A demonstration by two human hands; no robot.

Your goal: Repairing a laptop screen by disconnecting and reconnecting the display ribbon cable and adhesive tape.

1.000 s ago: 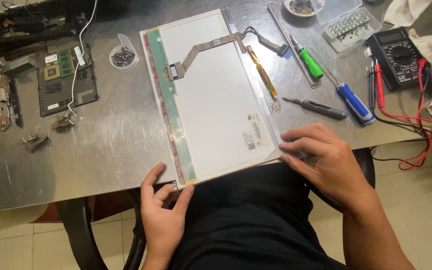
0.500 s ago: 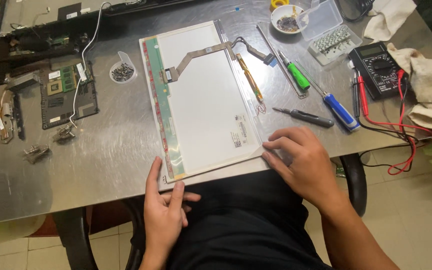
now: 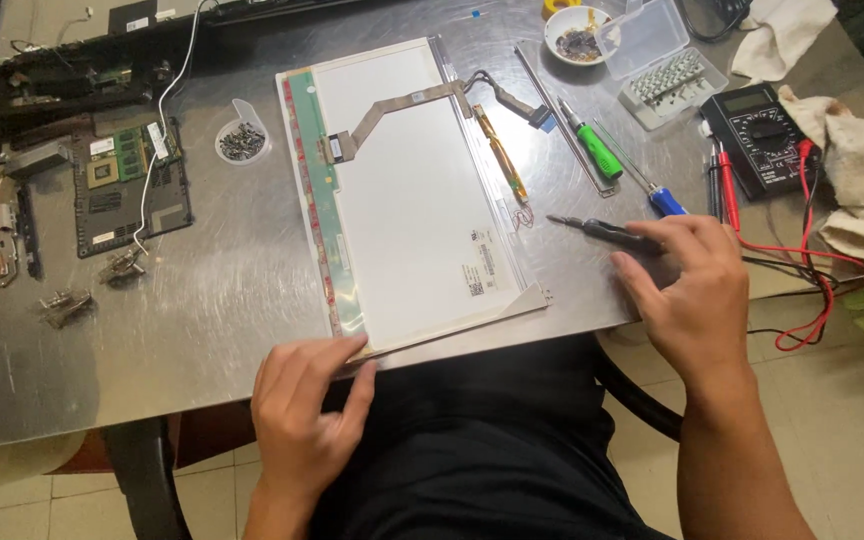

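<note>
The near corner of the bare laptop screen panel [image 3: 407, 195] is pinned flat by the spread left hand [image 3: 304, 400]. Just beside the panel's right edge, the black screwdriver [image 3: 607, 232] is pinched by the right hand [image 3: 687, 285]; a firm handle grip, with its tip kept clear of the ribbon cable [image 3: 392, 115], is advisable.

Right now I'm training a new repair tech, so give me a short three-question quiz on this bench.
1. True or false: the right hand rests on the black screwdriver.
2. Which does the left hand touch? A) the display panel's near corner B) the green-handled screwdriver C) the multimeter
3. Fill in: the clear cup of screws stands between the panel and the ____ board.

Key: 1 true; 2 A; 3 circuit.
</note>
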